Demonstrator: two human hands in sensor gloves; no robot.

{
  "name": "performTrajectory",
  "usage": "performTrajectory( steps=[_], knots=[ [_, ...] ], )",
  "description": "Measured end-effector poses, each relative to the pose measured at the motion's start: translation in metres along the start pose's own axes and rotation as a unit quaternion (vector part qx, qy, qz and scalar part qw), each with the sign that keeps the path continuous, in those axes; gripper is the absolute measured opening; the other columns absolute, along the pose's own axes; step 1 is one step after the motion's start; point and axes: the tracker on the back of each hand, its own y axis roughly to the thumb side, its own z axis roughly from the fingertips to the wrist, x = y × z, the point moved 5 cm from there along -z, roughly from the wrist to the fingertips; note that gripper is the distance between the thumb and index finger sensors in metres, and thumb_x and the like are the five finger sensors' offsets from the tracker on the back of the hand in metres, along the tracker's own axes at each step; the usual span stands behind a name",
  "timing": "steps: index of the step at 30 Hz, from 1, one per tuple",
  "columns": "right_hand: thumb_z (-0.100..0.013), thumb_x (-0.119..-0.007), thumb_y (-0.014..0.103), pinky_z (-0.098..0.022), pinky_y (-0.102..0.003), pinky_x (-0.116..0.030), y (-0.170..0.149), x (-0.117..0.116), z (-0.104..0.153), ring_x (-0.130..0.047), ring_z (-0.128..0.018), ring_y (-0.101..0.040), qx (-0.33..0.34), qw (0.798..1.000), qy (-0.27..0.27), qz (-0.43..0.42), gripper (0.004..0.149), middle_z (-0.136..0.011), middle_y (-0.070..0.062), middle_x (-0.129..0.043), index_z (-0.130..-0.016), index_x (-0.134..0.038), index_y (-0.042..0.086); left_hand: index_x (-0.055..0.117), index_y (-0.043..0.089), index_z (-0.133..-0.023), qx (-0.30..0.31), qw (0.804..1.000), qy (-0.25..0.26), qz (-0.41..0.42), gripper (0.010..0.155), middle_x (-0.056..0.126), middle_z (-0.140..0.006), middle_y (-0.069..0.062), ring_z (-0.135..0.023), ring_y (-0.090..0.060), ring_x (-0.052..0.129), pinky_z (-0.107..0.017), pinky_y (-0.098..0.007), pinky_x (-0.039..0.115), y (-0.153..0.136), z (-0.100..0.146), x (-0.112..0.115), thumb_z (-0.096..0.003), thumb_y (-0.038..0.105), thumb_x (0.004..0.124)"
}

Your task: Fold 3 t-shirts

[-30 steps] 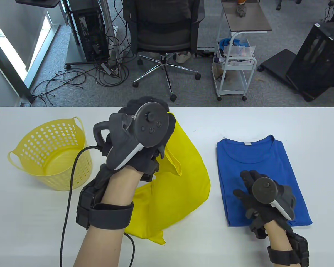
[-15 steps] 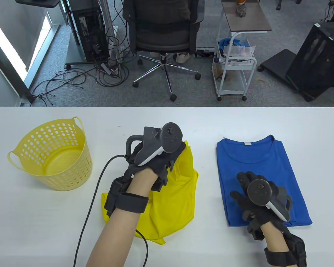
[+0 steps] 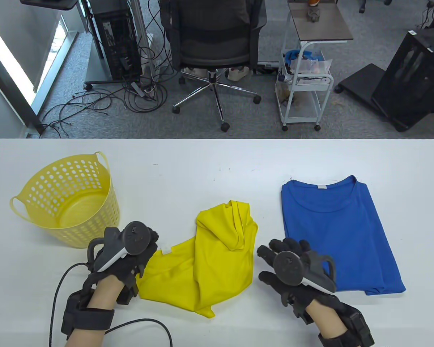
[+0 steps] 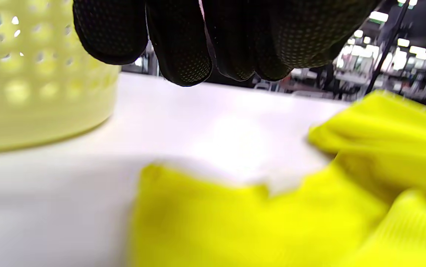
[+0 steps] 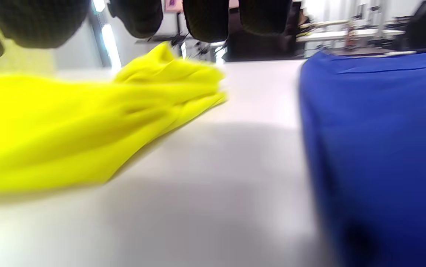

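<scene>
White surface (image 3: 217,159): it carries all the items and runs across the whole width of the table view. Blue t-shirt (image 3: 338,235): it lies folded and flat on the right part of the surface, neckline toward the far edge; in my right wrist view it fills the right side (image 5: 376,148). Yellow t-shirt (image 3: 209,260): it lies crumpled near the middle of the surface, between my two hands, with a bunched fold rising at its far end and a small white label near its left edge; well apart from the blue t-shirt, a strip of bare surface between them. Yellow basket (image 3: 65,198): perforated, with loop handles, it stands upright at the left of the surface, just beyond my left hand. My right hand (image 3: 289,267): it sits just beside the yellow t-shirt's right edge and overlaps the blue t-shirt's near left edge, fingers spread and straight, gripping nothing. My left hand (image 3: 126,256): it sits at the yellow t-shirt's left edge; in my left wrist view my fingertips (image 4: 183,55) hang loosely curled above the cloth, and no cloth is seen between them.
</scene>
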Motion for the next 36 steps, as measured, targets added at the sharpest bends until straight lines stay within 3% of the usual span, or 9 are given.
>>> performTrajectory(
  steps=[3, 7, 9, 11, 16, 24, 28, 33, 36],
  knots=[
    [-0.039, -0.078, 0.050, -0.071, -0.074, -0.032, 0.029, -0.017, -0.011, -0.051, -0.101, -0.050, 0.016, 0.996, 0.070, 0.046, 0.061, -0.108, -0.012, -0.057, -0.096, -0.061, 0.037, 0.078, 0.037, -0.085, -0.006, 0.999, -0.013, -0.035, 0.042, 0.080, -0.093, 0.010, -0.083, -0.020, 0.084, -0.060, -0.044, 0.077, -0.014, 0.005, 0.024, -0.0438, 0.041, 0.077],
    [-0.039, -0.077, 0.049, -0.071, -0.074, -0.029, 0.048, -0.033, -0.028, -0.049, -0.101, -0.052, 0.008, 0.992, 0.102, 0.072, 0.055, -0.108, -0.014, -0.058, -0.092, -0.067, 0.038, 0.075, 0.039, -0.088, 0.011, 0.997, -0.030, -0.073, 0.043, 0.076, -0.097, 0.013, -0.084, -0.020, 0.083, -0.061, -0.044, 0.077, -0.025, 0.004, 0.051, -0.0449, 0.033, 0.075],
    [-0.039, -0.076, 0.049, -0.071, -0.074, -0.028, 0.048, -0.041, -0.039, -0.049, -0.100, -0.052, -0.012, 0.986, 0.115, 0.124, 0.054, -0.107, -0.014, -0.059, -0.091, -0.069, 0.038, 0.072, 0.041, -0.089, 0.007, 0.996, -0.040, -0.083, 0.045, 0.073, -0.099, 0.016, -0.088, -0.020, 0.080, -0.063, -0.045, 0.075, -0.028, 0.004, 0.050, -0.0456, 0.031, 0.075],
    [-0.039, -0.075, 0.050, -0.071, -0.074, -0.029, 0.042, -0.045, -0.050, -0.051, -0.100, -0.051, -0.035, 0.979, 0.115, 0.163, 0.051, -0.107, -0.013, -0.060, -0.089, -0.067, 0.042, 0.076, 0.041, -0.086, 0.008, 0.996, -0.030, -0.081, 0.043, 0.077, -0.096, 0.016, -0.087, -0.020, 0.081, -0.063, -0.045, 0.075, -0.028, 0.004, 0.049, -0.0455, 0.029, 0.075],
    [-0.041, -0.074, 0.047, -0.072, -0.073, -0.028, 0.011, -0.041, -0.082, -0.047, -0.100, -0.053, -0.141, 0.972, 0.115, 0.146, 0.051, -0.107, -0.017, -0.057, -0.091, -0.064, 0.040, 0.077, 0.040, -0.084, 0.023, 0.996, -0.044, -0.074, 0.040, 0.082, -0.089, 0.013, -0.082, -0.017, 0.084, -0.063, -0.044, 0.076, -0.017, 0.002, 0.053, -0.0452, 0.029, 0.076],
    [-0.041, -0.073, 0.047, -0.073, -0.072, -0.029, -0.025, -0.036, -0.125, -0.047, -0.101, -0.050, -0.226, 0.960, 0.112, 0.119, 0.051, -0.108, -0.015, -0.054, -0.090, -0.059, 0.043, 0.077, 0.040, -0.085, 0.070, 0.994, -0.062, -0.059, 0.041, 0.082, -0.090, 0.012, -0.084, -0.017, 0.082, -0.064, -0.045, 0.075, 0.009, 0.007, 0.056, -0.0452, 0.032, 0.077],
    [-0.041, -0.072, 0.047, -0.073, -0.071, -0.029, -0.031, -0.033, -0.128, -0.046, -0.101, -0.048, -0.231, 0.962, 0.112, 0.098, 0.053, -0.108, -0.013, -0.051, -0.092, -0.057, 0.043, 0.078, 0.040, -0.085, 0.073, 0.994, -0.011, -0.082, 0.043, 0.082, -0.092, 0.012, -0.083, -0.018, 0.083, -0.063, -0.045, 0.076, 0.009, 0.009, 0.049, -0.0422, 0.041, 0.079],
    [-0.041, -0.072, 0.048, -0.072, -0.071, -0.032, -0.032, -0.006, -0.105, -0.049, -0.100, -0.048, -0.200, 0.976, 0.051, 0.072, 0.057, -0.108, -0.014, -0.053, -0.095, -0.057, 0.039, 0.071, 0.041, -0.090, 0.052, 0.993, -0.057, -0.090, 0.050, 0.075, -0.098, 0.013, -0.087, -0.020, 0.080, -0.064, -0.046, 0.074, 0.000, 0.006, 0.058, -0.0409, 0.045, 0.081],
    [-0.041, -0.072, 0.049, -0.072, -0.072, -0.032, -0.034, 0.004, -0.082, -0.049, -0.100, -0.049, -0.184, 0.980, 0.033, 0.066, 0.057, -0.108, -0.014, -0.053, -0.095, -0.057, 0.039, 0.067, 0.041, -0.092, 0.046, 0.991, -0.075, -0.104, 0.053, 0.071, -0.100, 0.014, -0.089, -0.021, 0.078, -0.066, -0.047, 0.072, 0.001, 0.006, 0.060, -0.0412, 0.040, 0.083]
  ],
)
